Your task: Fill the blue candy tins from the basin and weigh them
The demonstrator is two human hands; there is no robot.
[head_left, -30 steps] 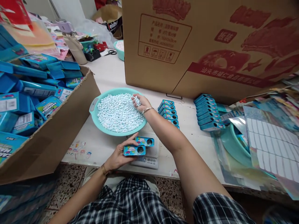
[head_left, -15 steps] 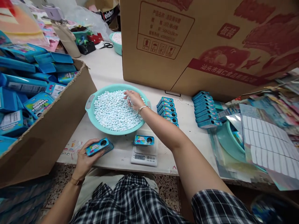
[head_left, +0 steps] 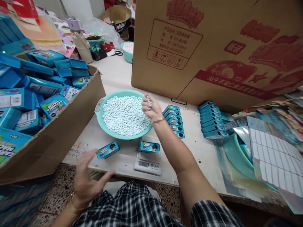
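My right hand (head_left: 152, 108) is raised over the right rim of a mint-green basin (head_left: 100, 121), its fingers curled round some small pale candies. Many more of these candies (head_left: 125, 115) fill the basin. My left hand (head_left: 88, 176) is open and slightly blurred, thumb and fingers spread, just in front of a blue candy tin (head_left: 108, 150) on the table. It is apart from that tin, whose top shows a round dark hole. A second blue tin (head_left: 149, 146) rests on a white digital scale (head_left: 148, 166), whose display seems to read 1469.
A cardboard box (head_left: 78, 116) heaped with blue tins stands on the left. Behind the basin rises a large printed carton (head_left: 170, 75). Rows of tins (head_left: 175, 121) and stacked tins (head_left: 214, 121) are on the right, near a green tub (head_left: 233, 154). Scissors (head_left: 117, 53) lie at the back.
My left hand has let go of the tin, leaving it on the table, and drawn back toward me. My right hand has lifted from the candies, fingers closed. The view has shifted slightly.
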